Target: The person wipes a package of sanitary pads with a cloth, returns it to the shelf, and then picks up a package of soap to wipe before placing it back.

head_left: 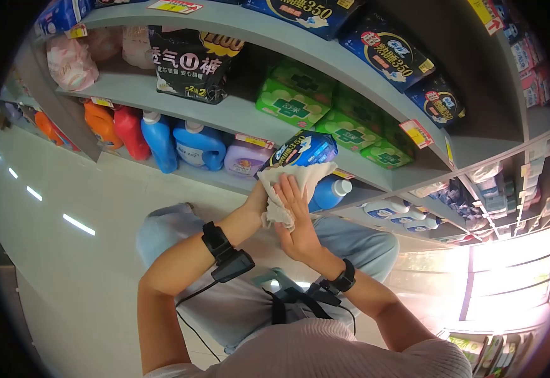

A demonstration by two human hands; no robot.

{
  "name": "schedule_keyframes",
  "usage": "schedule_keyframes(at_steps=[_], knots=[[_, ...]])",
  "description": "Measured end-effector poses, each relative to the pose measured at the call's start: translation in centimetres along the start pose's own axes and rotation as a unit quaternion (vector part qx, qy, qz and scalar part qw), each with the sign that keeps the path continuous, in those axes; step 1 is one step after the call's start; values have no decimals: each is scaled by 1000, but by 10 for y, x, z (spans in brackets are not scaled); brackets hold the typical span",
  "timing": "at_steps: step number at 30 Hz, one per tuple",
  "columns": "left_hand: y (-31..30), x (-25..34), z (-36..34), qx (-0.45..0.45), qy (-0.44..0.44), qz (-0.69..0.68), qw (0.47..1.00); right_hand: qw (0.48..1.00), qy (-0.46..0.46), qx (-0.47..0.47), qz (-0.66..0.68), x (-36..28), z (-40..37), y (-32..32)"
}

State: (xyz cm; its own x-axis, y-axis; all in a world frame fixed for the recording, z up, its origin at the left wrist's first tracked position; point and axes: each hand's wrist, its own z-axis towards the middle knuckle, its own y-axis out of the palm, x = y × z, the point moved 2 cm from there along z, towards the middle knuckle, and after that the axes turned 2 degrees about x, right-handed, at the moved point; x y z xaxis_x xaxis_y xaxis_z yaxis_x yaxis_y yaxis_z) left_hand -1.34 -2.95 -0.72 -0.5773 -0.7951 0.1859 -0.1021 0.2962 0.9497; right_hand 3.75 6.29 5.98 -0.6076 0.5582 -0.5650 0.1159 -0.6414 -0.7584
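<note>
My left hand [253,213] holds up a dark blue pack of sanitary pads [310,149] from behind and below, its fingers mostly hidden by the cloth. A pale cream cloth [314,174] is draped across the near part of the pack. My right hand [299,227] presses this cloth against the pack, its fingers lying together along it and the thumb lower down. Similar dark blue packs [387,53] stand on the upper shelf. Just beyond the hands, a blue bottle with a white cap [330,192] stands on the bottom shelf.
Green tissue packs [294,101] and a black pants pack [190,66] fill the middle shelf [249,116]. Detergent bottles [199,146] line the bottom shelf, beside a purple container [247,160]. Price tags [416,133] edge the shelves. My bent knees [171,230] are close to the shelving.
</note>
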Motion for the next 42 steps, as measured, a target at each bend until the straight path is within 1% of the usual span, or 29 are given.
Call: schedule_keyframes(at_steps=[2, 3, 5, 6, 8, 9, 10, 13, 17, 18, 19, 20, 21, 22, 23, 24, 26, 28, 29, 31, 32, 34, 36, 37, 38, 39, 40, 41, 42], knots=[[15, 2, -14, 89, -46, -16, 995, 999, -9, -30, -33, -3, 0, -6], [14, 1, -16, 90, -47, -18, 995, 999, -7, -33, -33, -4, 0, -10], [14, 0, -19, 14, -38, 31, 999, 991, -8, -49, -123, -6, 0, -20], [12, -3, -16, 15, -40, 30, 999, 991, -6, -50, -123, -5, 1, -26], [8, -9, -6, 68, 4, 42, 997, 987, 18, -14, -159, 0, 4, -41], [11, -11, -4, 51, 37, 55, 996, 983, 24, 0, -181, 5, 3, -46], [11, -11, -2, 49, 35, 56, 997, 983, 26, 1, -182, 11, 3, -49], [26, -1, -8, 38, 82, 220, 971, 983, 45, 47, -173, 20, 1, -61], [33, -1, -9, 18, 102, 293, 950, 979, 76, 109, -156, 29, 3, -77], [30, -3, -6, 31, 138, 333, 932, 979, 77, 110, -156, 35, 4, -79], [28, -4, -4, 43, 174, 371, 911, 978, 107, 133, -121, 44, 4, -82], [25, -6, -4, 42, 173, 372, 911, 975, 136, 155, -86, 51, 4, -85], [35, -5, -12, 13, 181, 426, 886, 970, 172, 157, -69, 51, 5, -91], [41, -4, -16, -15, 187, 478, 858, 970, 173, 157, -69, 55, 3, -91], [38, -6, -12, -64, 224, 464, 854, 968, 198, 154, -23, 63, -2, -88], [39, -4, -12, -64, 223, 464, 855, 963, 222, 150, 24, 74, -9, -84], [43, 2, -14, -74, 257, 527, 807, 946, 267, 141, 118, 94, -23, -72], [38, -2, -12, -80, 260, 519, 810, 918, 311, 129, 210, 98, -30, -64], [37, -4, -11, -85, 264, 512, 813, 918, 312, 127, 211, 95, -33, -59], [36, -5, -12, -70, 251, 513, 818, 929, 240, 192, 207, 60, -22, -51], [36, -5, -12, -59, 238, 514, 822, 929, 240, 191, 208, 49, -19, -49], [35, -4, -12, -53, 263, 525, 807, 970, 111, 176, 125, 27, -13, -46], [28, -1, -8, -49, 287, 536, 793, 993, 24, 114, -16, 12, -14, -33], [18, 2, -1, -92, 296, 523, 794, 999, 21, 24, -15, 0, -13, -30], [9, 3, 6, -135, 306, 509, 793, 999, 20, 24, -15, -8, -13, -27], [11, -2, 1, -140, 386, 497, 765, 998, -10, -30, -54, -14, -13, -22], [17, -3, -7, -140, 386, 497, 764, 991, -40, -83, -92, -18, -13, -18], [21, -3, -13, -113, 265, 361, 887, 992, -46, -63, -103, -16, -13, -20], [23, -5, -17, -79, 131, 207, 966, 992, -44, -62, -103, -12, -12, -23]])
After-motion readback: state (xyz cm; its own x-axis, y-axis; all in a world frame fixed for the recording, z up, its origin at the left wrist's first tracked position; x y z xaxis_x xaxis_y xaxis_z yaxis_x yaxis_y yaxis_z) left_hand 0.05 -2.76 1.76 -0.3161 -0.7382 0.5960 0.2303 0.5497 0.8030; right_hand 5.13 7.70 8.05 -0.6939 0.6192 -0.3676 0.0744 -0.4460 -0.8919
